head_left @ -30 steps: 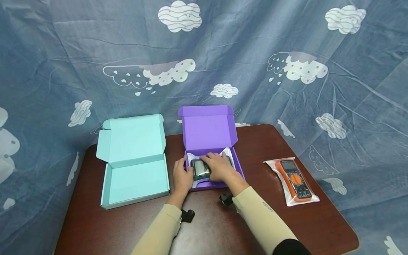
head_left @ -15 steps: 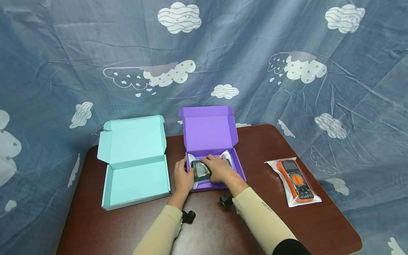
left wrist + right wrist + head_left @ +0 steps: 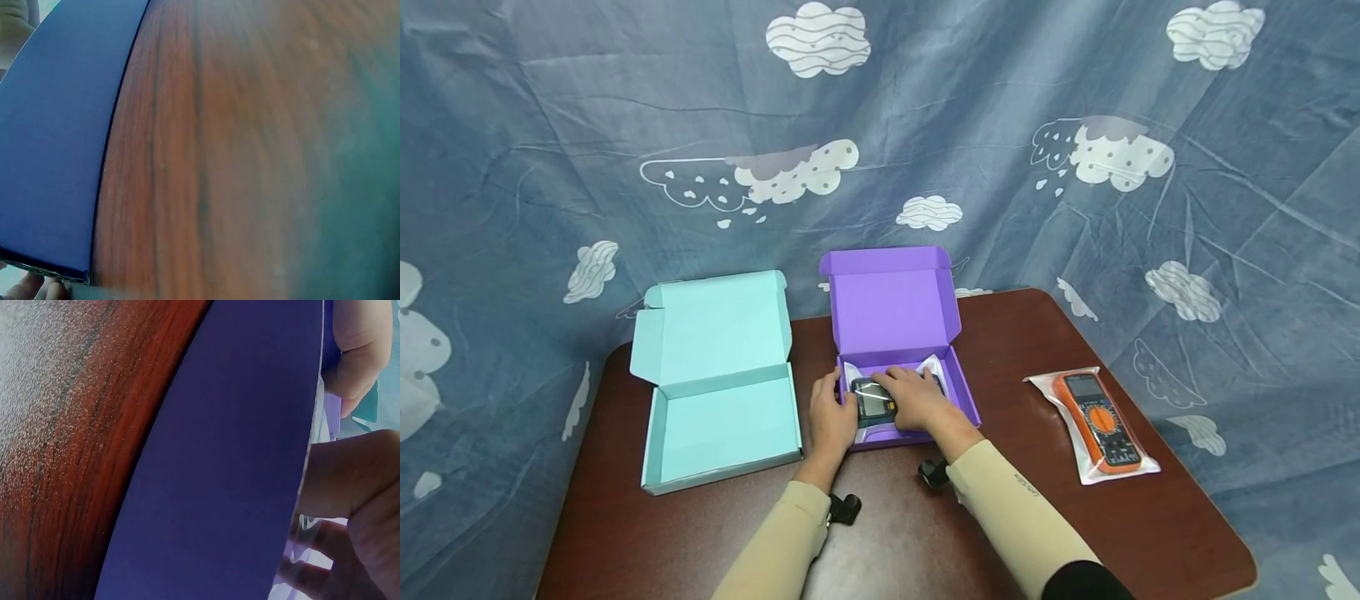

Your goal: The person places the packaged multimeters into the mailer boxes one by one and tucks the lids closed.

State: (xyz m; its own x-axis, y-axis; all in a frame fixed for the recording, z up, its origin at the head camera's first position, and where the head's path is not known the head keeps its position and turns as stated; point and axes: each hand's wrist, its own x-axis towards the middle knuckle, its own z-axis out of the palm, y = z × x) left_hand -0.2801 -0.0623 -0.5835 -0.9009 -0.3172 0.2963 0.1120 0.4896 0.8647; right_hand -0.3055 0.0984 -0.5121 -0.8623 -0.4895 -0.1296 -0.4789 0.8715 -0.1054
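Observation:
A purple cardboard box (image 3: 895,312) stands with its lid raised at the middle of the table. Inside lies a dark green multimeter (image 3: 872,402) in a clear plastic bag, its screen visible and its right part hidden under my right hand (image 3: 919,404). That hand reaches over the front wall and grips the meter from above; in the right wrist view its fingers bend down behind the purple wall (image 3: 212,462). My left hand (image 3: 832,421) holds the box's left wall, thumb towards the inside. Only a few of its fingers (image 3: 37,289) show at the bottom left of the left wrist view.
A mint-green box (image 3: 722,425) stands with its lid raised to the left of the purple one. At the right, an orange multimeter (image 3: 1101,419) lies in a clear bag on the brown table (image 3: 1007,375). A blue cloud-print curtain (image 3: 985,92) hangs behind.
Both hands stay where they were on the box and the dark meter. The view has shifted very slightly; the glare on the meter's screen has changed.

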